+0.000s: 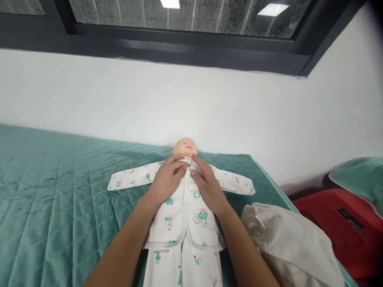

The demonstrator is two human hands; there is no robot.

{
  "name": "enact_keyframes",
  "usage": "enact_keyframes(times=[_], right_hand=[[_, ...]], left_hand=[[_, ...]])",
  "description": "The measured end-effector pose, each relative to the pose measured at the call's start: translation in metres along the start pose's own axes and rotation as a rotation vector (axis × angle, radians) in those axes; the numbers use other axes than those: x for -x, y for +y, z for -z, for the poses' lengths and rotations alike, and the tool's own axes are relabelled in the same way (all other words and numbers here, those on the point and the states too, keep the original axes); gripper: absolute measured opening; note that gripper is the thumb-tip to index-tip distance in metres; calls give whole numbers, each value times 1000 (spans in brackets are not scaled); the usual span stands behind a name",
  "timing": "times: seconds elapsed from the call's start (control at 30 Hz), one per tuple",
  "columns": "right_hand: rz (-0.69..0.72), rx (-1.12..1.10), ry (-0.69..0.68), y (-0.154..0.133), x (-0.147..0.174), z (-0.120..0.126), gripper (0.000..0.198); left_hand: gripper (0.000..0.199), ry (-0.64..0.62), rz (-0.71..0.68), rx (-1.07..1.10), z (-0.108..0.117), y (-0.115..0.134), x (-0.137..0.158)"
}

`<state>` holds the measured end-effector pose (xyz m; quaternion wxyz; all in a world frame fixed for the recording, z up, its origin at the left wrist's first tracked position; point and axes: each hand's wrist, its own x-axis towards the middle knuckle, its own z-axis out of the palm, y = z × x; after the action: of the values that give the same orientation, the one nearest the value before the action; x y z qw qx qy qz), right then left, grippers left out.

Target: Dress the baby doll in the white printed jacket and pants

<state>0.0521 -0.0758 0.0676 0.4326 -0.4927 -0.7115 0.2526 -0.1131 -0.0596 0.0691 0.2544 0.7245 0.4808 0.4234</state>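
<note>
A baby doll with a smiling head [185,147] lies on its back on a green quilted bedcover [68,191], its head by the wall. It wears a white baby shirt [179,215], printed with teal and orange animals, and matching trousers [200,267]. The shirt's long sleeves spread out to both sides. At the collar, my left hand [168,178] is closed on the shirt's front edge, thumb near the index finger. Opposite it, my right hand [210,186] holds the other collar side with bent fingers. Buttons show below; the top fastening is partly hidden by my fingers.
A crumpled white cloth [290,239] lies to the right of my right forearm, near the bed's edge. Beyond that edge stands a red plastic object [335,223] with green fabric [359,179] above it. A white wall [149,99] and dark-framed window [179,44] are behind.
</note>
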Motion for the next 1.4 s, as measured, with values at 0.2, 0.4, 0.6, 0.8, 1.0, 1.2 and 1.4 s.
enact_keyframes(times=[0.2,0.4,0.6,0.8,1.0,1.2,1.4], right_hand=[[13,16,-20,2,0,-1,37],[-48,-94,48,4,2,-4,35],[-64,-121,121,-11,18,-5,26],[89,5,108,-22,44,-9,14],[100,-5,96,-19,45,-8,12],[82,-30,109,-14,43,-10,13],[126,-89,121,-6,43,-11,34]], left_hand=[[34,-101,-92,-98,3,-2,0],[33,14,-24,-120,-1,-2,1],[29,80,-51,-105,1,5,13],[24,0,-57,148,11,10,39],[20,-29,-76,161,11,6,38],[10,17,-87,-43,4,14,34],[10,-6,-94,-162,0,16,27]])
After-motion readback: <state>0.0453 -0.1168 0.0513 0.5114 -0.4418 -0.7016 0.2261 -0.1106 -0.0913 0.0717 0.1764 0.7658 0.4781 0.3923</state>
